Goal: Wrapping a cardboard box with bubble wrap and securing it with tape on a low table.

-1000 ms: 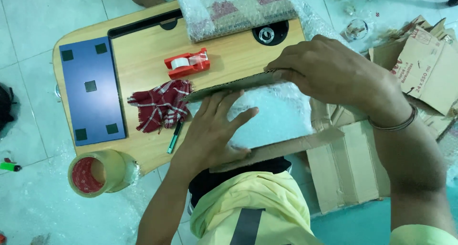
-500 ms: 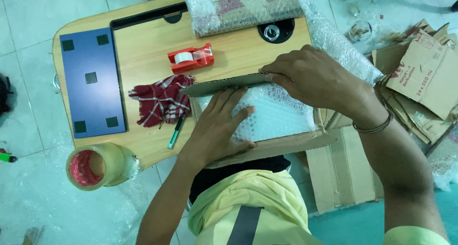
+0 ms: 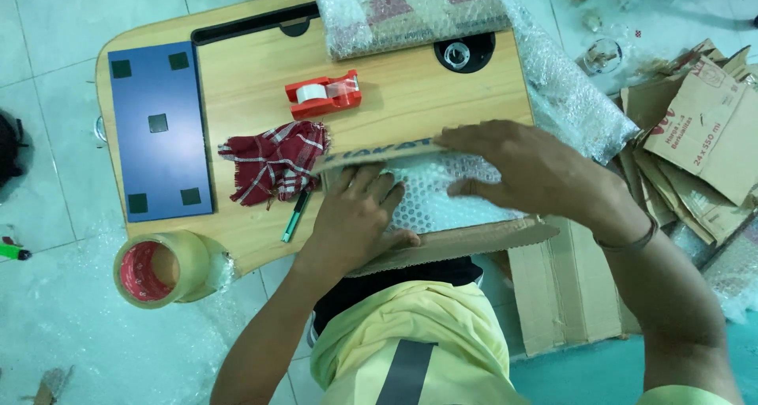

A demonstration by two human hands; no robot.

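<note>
A bubble-wrapped item point(image 3: 442, 192) lies on a strip of brown cardboard point(image 3: 474, 239) at the near edge of a small wooden lap table point(image 3: 245, 81). My left hand point(image 3: 359, 215) presses flat on the bubble wrap at its left end. My right hand point(image 3: 529, 172) rests over the far cardboard flap point(image 3: 371, 156), fingers along its upper edge, folding it against the wrapped item. Neither hand lifts anything off the table.
On the table sit a red tape dispenser point(image 3: 325, 95), a red checked cloth point(image 3: 272, 160), a green pen point(image 3: 295, 215), a blue pad point(image 3: 160, 129) and a bubble-wrapped package point(image 3: 410, 10). A big tape roll point(image 3: 158, 268) lies on the floor at left. Flattened cartons point(image 3: 695, 129) lie right.
The view has shifted slightly. My right hand slid left along the far cardboard flap. My left hand stays pressed on the bubble wrap.
</note>
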